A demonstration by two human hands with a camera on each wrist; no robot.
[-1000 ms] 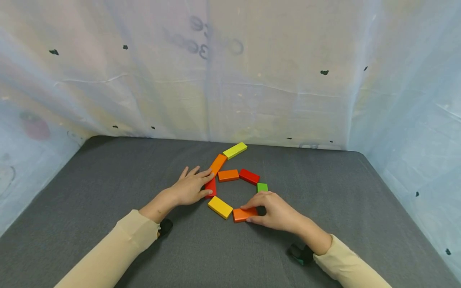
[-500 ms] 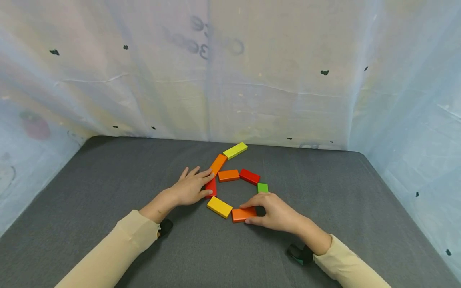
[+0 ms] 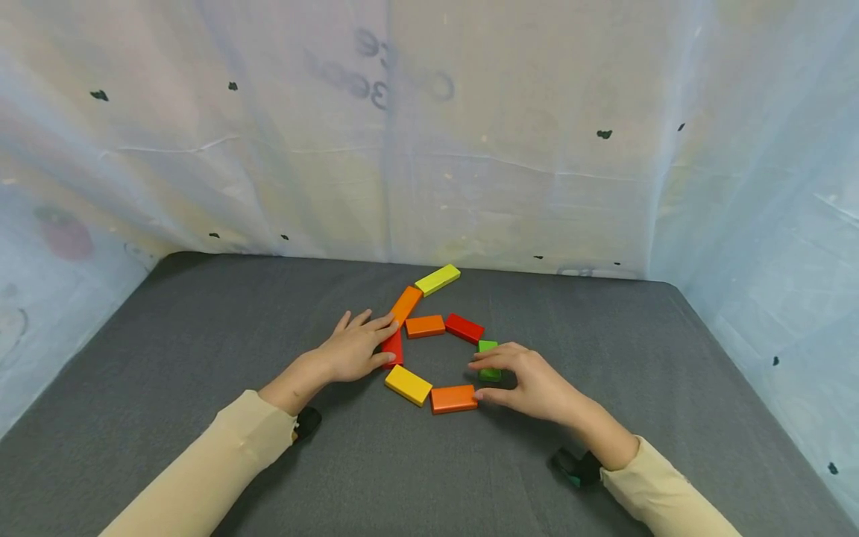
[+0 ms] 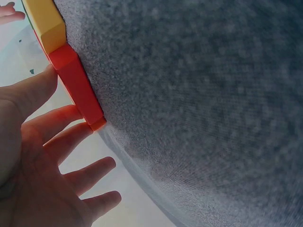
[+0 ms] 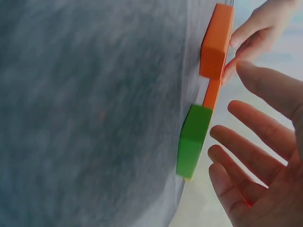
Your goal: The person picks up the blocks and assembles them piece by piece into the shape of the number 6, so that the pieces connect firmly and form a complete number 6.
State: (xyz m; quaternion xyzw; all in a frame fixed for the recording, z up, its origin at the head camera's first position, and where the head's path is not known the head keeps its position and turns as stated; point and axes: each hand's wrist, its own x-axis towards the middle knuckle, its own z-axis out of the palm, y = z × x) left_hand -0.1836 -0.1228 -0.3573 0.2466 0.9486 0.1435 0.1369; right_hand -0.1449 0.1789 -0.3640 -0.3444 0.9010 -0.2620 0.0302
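Note:
Flat rectangular blocks form a ring with a tail on the grey surface. My left hand is spread, with its thumb and fingertips resting on the left red block and the lower end of the long orange block. Next to the red one lies a yellow block, close to the front orange block. My right hand hovers with relaxed fingers and holds nothing; its thumb tip is by the front orange block's right end. Its fingers partly cover the green block, fully seen in the right wrist view.
Another orange block and a red block make up the back of the ring. A lime-yellow block lies farthest back. Pale sheeting hangs behind the grey cloth-covered table and along both sides.
The front orange block and the yellow block have shifted slightly left. My right hand has let go of the orange block and moved right, towards the green one. My left hand stays put.

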